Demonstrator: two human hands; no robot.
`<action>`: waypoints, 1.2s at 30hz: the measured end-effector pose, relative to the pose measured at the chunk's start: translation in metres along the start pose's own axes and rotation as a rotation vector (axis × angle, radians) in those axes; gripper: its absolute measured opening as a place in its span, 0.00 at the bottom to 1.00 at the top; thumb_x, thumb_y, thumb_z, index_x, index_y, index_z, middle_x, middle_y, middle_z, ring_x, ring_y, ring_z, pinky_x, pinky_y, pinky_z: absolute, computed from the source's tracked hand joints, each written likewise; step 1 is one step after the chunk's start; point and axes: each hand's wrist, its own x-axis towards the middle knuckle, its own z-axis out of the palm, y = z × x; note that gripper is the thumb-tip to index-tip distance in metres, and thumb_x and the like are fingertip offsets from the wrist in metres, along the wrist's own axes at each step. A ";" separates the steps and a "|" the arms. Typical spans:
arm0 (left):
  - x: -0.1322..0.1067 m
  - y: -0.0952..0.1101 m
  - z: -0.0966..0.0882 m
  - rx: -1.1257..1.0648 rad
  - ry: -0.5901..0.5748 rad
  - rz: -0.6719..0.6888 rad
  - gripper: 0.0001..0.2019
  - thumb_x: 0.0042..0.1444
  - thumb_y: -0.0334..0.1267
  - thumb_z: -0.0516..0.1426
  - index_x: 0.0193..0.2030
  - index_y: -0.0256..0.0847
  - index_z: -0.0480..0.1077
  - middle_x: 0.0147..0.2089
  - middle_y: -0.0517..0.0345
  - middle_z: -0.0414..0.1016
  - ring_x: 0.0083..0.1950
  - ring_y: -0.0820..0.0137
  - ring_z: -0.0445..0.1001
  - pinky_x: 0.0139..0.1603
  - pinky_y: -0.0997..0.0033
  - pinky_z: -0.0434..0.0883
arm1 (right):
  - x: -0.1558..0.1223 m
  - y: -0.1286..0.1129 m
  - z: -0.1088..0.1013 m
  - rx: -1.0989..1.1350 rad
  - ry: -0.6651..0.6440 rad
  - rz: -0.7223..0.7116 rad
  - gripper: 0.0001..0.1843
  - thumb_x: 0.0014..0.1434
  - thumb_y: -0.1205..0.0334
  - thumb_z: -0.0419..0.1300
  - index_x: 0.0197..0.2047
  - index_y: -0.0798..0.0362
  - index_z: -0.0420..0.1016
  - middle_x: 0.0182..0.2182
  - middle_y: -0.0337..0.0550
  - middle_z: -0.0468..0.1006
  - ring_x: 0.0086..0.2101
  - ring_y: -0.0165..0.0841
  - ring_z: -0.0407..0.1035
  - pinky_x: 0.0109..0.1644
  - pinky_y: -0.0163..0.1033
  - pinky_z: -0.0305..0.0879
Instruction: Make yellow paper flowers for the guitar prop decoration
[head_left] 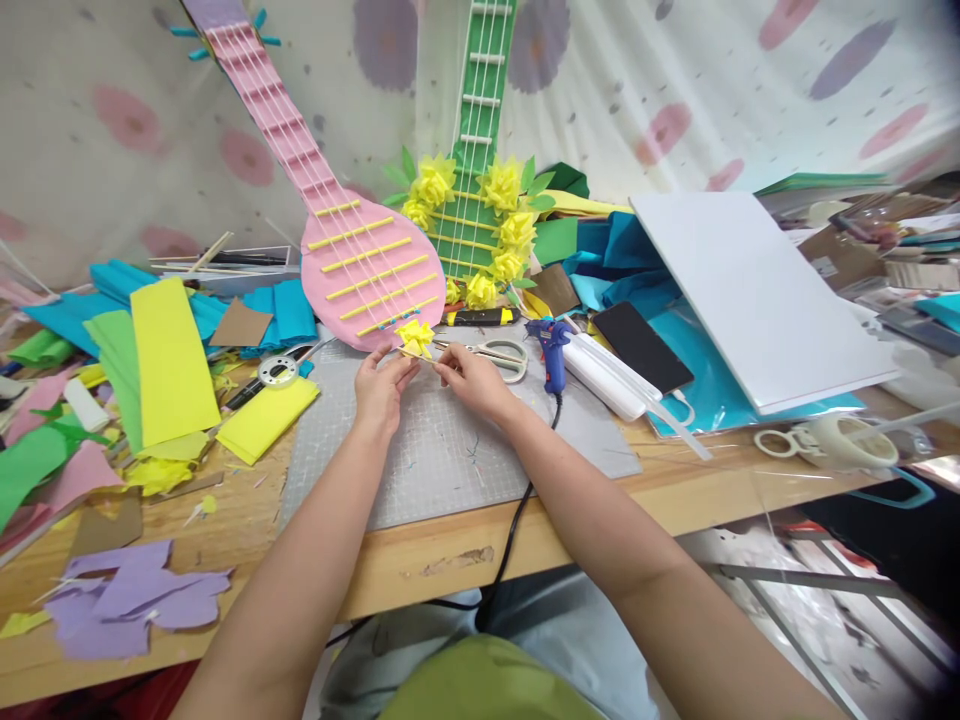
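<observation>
Between my two hands, over the grey cutting mat [442, 470], is a yellow paper flower [415, 337]. My left hand [381, 385] pinches it from the left. My right hand [469, 378] has its fingers closed at the flower's lower right, on what looks like its thin stem. Just behind stands a pink paper lute [375, 255] with white strings and yellow strips, its base close to the flower. A green paper instrument [472, 215] ringed with yellow flowers leans beside it. Scissors [506, 358] lie right of my right hand.
A blue glue gun [553, 355] stands at the right, its black cord running off the table's front edge. Beyond it are a phone [643, 347] and a white board [757, 300]. Crepe paper, including a yellow sheet [172, 360] and purple scraps [135, 600], covers the left side.
</observation>
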 end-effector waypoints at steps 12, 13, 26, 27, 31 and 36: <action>0.002 -0.004 -0.003 -0.005 -0.033 0.035 0.17 0.44 0.22 0.59 0.42 0.35 0.65 0.31 0.54 0.76 0.33 0.71 0.77 0.48 0.63 0.71 | 0.003 0.001 -0.001 0.036 -0.023 0.020 0.08 0.58 0.60 0.52 0.31 0.53 0.68 0.26 0.37 0.75 0.28 0.28 0.65 0.34 0.32 0.55; 0.003 -0.005 -0.003 -0.003 -0.031 0.035 0.16 0.44 0.22 0.59 0.42 0.35 0.66 0.31 0.54 0.77 0.33 0.71 0.77 0.48 0.63 0.71 | 0.002 0.001 -0.002 0.031 -0.033 0.015 0.09 0.58 0.60 0.52 0.30 0.53 0.68 0.25 0.37 0.75 0.27 0.27 0.65 0.34 0.32 0.55; 0.002 -0.003 0.002 -0.038 0.141 0.009 0.21 0.42 0.19 0.59 0.33 0.42 0.51 0.24 0.64 0.72 0.25 0.73 0.75 0.42 0.64 0.73 | 0.002 0.000 0.002 -0.008 -0.139 -0.010 0.13 0.62 0.59 0.46 0.33 0.53 0.68 0.24 0.37 0.74 0.27 0.27 0.66 0.35 0.32 0.56; 0.002 -0.002 0.002 -0.040 0.141 0.015 0.21 0.42 0.18 0.59 0.32 0.42 0.51 0.24 0.64 0.72 0.25 0.73 0.75 0.42 0.65 0.73 | 0.001 -0.001 0.003 -0.016 -0.110 -0.016 0.11 0.61 0.58 0.48 0.35 0.53 0.68 0.26 0.38 0.74 0.27 0.28 0.66 0.34 0.32 0.55; 0.001 0.000 0.004 -0.043 0.151 0.016 0.22 0.41 0.19 0.60 0.30 0.42 0.50 0.24 0.64 0.72 0.26 0.74 0.74 0.43 0.65 0.72 | 0.001 -0.003 0.002 -0.020 -0.026 -0.032 0.08 0.58 0.58 0.52 0.36 0.53 0.68 0.31 0.39 0.74 0.28 0.28 0.64 0.32 0.32 0.53; -0.001 0.000 0.004 -0.059 0.131 0.011 0.23 0.40 0.20 0.61 0.30 0.42 0.50 0.24 0.64 0.72 0.27 0.74 0.75 0.44 0.66 0.71 | 0.001 -0.002 0.000 0.010 -0.055 -0.034 0.09 0.59 0.60 0.50 0.31 0.53 0.68 0.26 0.37 0.72 0.27 0.28 0.62 0.32 0.32 0.53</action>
